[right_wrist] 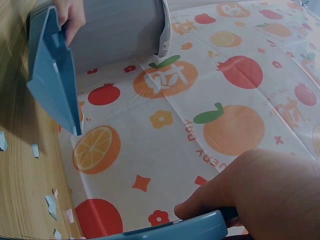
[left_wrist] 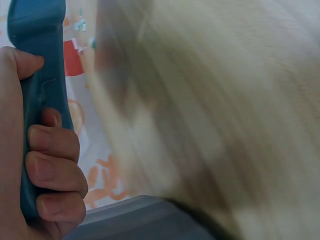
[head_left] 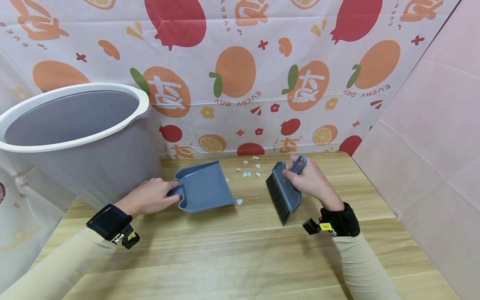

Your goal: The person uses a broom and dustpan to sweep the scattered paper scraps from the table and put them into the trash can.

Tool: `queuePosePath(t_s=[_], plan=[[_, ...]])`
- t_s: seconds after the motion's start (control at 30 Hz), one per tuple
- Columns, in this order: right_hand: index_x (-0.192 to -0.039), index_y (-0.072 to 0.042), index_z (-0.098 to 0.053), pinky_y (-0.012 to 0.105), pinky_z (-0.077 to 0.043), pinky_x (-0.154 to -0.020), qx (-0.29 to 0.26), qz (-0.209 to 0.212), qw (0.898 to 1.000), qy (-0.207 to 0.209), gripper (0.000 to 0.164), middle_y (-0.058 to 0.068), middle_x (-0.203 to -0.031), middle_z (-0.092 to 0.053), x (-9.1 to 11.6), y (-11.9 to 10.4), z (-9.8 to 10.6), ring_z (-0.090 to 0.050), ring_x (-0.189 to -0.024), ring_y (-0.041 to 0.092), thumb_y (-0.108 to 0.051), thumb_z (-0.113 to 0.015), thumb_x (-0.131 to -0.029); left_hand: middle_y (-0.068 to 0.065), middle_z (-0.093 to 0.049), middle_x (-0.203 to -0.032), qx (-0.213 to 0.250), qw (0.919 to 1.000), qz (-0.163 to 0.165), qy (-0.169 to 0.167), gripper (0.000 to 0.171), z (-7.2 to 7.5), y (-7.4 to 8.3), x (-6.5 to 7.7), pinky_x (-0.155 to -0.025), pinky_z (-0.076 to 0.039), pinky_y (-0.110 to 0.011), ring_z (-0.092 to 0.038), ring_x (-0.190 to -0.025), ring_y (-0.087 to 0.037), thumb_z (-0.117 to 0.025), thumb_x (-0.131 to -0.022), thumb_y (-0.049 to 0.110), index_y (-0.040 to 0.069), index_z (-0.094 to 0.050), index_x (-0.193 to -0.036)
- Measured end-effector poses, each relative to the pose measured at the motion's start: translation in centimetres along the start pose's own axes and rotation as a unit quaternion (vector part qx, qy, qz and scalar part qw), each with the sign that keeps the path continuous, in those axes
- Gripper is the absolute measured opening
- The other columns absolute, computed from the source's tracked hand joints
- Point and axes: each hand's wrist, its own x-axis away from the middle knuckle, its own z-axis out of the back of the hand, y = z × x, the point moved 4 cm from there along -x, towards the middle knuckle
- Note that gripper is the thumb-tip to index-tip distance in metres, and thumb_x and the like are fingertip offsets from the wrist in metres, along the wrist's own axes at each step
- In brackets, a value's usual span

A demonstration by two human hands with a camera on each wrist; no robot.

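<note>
Left hand [head_left: 153, 196]: fingers curled round the handle [left_wrist: 42, 92] of the dustpan [head_left: 206, 187], left of most paper scraps [head_left: 245, 174]. Right hand [head_left: 309, 179]: fingers gripping the hand brush [head_left: 290, 193], right of them, above the table [head_left: 225, 258]. Both tools appear light, rigid, smooth plastic; best held by their handles. Scraps likely scatter easily.

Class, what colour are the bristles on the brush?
The bristles are black or very dark; they show best in the head view.
</note>
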Motion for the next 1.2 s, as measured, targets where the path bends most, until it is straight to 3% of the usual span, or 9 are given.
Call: queuePosePath(t_s=[0.43, 0.73, 0.87, 1.0, 1.2], plan=[[-0.088, -0.009, -0.055, 0.029, -0.041, -0.056, 0.005, -0.004, 1.0, -0.001, 0.021, -0.006, -0.064, -0.045, -0.1, 0.1, -0.1, -0.051, -0.059, 0.017, -0.009, -0.07, -0.102, 0.009, -0.029, -0.072, -0.004, 1.0, 0.008, -0.004, 0.019, -2.4, -1.2, 0.4, -0.06, -0.024, -0.025, -0.033, -0.06, -0.007, -0.065, -0.101, 0.027, 0.019, -0.056, -0.086], [-0.087, -0.009, -0.055, 0.029, -0.041, -0.056, 0.005, -0.005, 1.0, -0.001, 0.021, -0.005, -0.065, -0.046, 0.0, 0.0, -0.1, -0.051, -0.06, 0.017, -0.009, -0.07, -0.102, 0.01, -0.028, -0.073, -0.008, 1.0, -0.002, 0.003, 0.015, -3.2, -1.2, 0.4, -0.059, -0.024, -0.025, -0.035, -0.061, -0.007, -0.066, -0.101, 0.028, 0.019, -0.06, -0.091], [-0.086, -0.009, -0.054, 0.029, -0.04, -0.057, 0.004, -0.003, 1.0, -0.002, 0.023, -0.005, -0.065, -0.046, 0.0, 0.0, -0.1, -0.05, -0.06, 0.017, -0.009, -0.071, -0.102, 0.011, -0.029, -0.072, -0.008, 0.9999, 0.0, -0.008, 0.016, -3.8, -1.2, 0.4, -0.059, -0.025, -0.025, -0.037, -0.061, -0.008, -0.066, -0.102, 0.029, 0.014, -0.068, -0.1], [-0.086, -0.009, -0.055, 0.03, -0.04, -0.057, 0.004, -0.001, 1.0, -0.002, 0.023, -0.004, -0.067, -0.047, 0.0, -0.1, -0.1, -0.05, -0.062, 0.017, -0.009, -0.071, -0.102, 0.01, -0.028, -0.071, -0.008, 0.9995, 0.012, -0.027, 0.028, -4.5, -1.4, 0.5, -0.059, -0.023, -0.026, -0.036, -0.061, -0.008, -0.063, -0.103, 0.031, 0.007, -0.074, -0.114], [-0.086, -0.009, -0.056, 0.029, -0.039, -0.057, 0.002, 0.012, 1.0, 0.001, 0.022, -0.003, -0.066, -0.048, 0.0, 0.0, 0.0, -0.048, -0.061, 0.016, -0.008, -0.072, -0.102, 0.01, -0.027, -0.072, -0.015, 0.9997, 0.007, -0.019, 0.018, -4.7, -1.2, 0.4, -0.058, -0.022, -0.027, -0.035, -0.06, -0.009, -0.063, -0.102, 0.03, 0.013, -0.069, -0.1]])
